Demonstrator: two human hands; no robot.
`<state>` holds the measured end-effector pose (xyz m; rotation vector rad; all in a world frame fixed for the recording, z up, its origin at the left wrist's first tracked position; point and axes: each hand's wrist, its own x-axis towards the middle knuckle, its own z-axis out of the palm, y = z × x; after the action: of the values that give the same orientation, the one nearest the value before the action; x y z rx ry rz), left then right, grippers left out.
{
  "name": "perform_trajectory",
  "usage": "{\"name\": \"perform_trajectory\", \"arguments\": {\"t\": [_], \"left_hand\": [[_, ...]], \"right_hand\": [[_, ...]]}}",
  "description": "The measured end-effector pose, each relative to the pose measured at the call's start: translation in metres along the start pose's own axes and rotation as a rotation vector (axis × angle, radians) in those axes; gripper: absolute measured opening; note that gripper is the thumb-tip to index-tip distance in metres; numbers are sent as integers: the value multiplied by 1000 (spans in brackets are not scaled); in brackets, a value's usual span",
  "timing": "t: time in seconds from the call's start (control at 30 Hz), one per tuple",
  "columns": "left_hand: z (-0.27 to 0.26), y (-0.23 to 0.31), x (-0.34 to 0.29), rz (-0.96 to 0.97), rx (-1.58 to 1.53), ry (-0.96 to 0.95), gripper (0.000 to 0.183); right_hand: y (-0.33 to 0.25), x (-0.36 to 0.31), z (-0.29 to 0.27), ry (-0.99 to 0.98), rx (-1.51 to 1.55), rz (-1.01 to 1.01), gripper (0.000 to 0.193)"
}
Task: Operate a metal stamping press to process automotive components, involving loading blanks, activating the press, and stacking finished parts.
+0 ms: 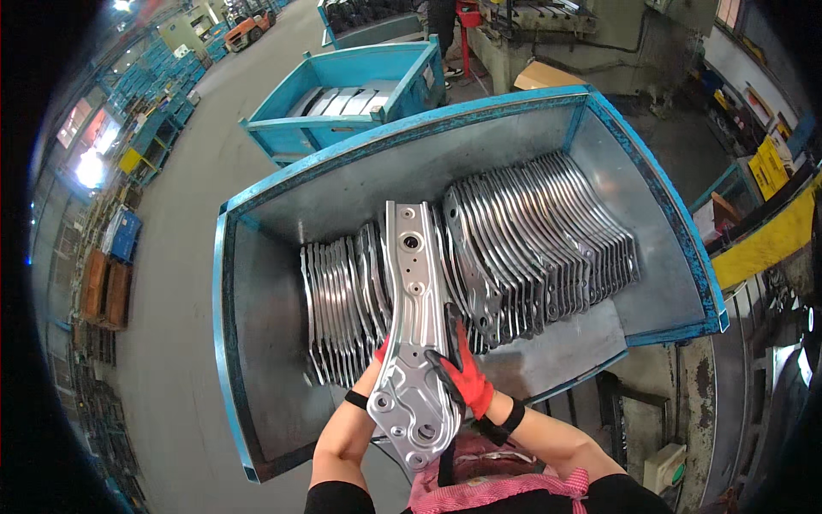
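Note:
A long stamped metal part (pixel 414 317), silver with holes and a broad near end, is held lengthwise in front of me, over the blue bin. My right hand (pixel 462 368), in a red and black glove, grips its right edge, thumb on the upper face. My left hand (pixel 382 349) is at the left edge; only a bit of red glove shows and its fingers are hidden behind the part. Beneath and beyond, similar curved metal parts stand on edge in a row, a left group (pixel 338 308) and a larger right group (pixel 539 240).
The blue-rimmed metal bin (pixel 224 343) surrounds the rows with raised walls. Behind it stands a second blue bin (pixel 321 141) with metal pieces inside. A person's legs (pixel 442 30) show beyond. Machinery (pixel 659 51) lines the right; an orange forklift (pixel 248 26) is far off.

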<state>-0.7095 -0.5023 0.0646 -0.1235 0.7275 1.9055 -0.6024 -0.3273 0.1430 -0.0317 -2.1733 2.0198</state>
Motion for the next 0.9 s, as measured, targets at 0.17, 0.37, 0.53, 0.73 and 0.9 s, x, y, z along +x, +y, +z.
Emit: {"name": "perform_trajectory", "arguments": {"t": [0.17,0.37,0.53,0.73,0.9], "left_hand": [[-26,70,62,17,88,63,61],[-4,102,99,49,837,860,93],[12,68,99,221,1181,990,82],[-10,10,65,451,1004,944,64],[-14,-4,73,494,920,991,65]], "right_hand": [[4,85,-37,-207,76,189,71],[4,47,-100,211,-606,71,71],[49,19,-95,98,-643,191,75],[88,69,-83,158,-921,141,74],[88,70,-49,-11,-880,54,74]]}}
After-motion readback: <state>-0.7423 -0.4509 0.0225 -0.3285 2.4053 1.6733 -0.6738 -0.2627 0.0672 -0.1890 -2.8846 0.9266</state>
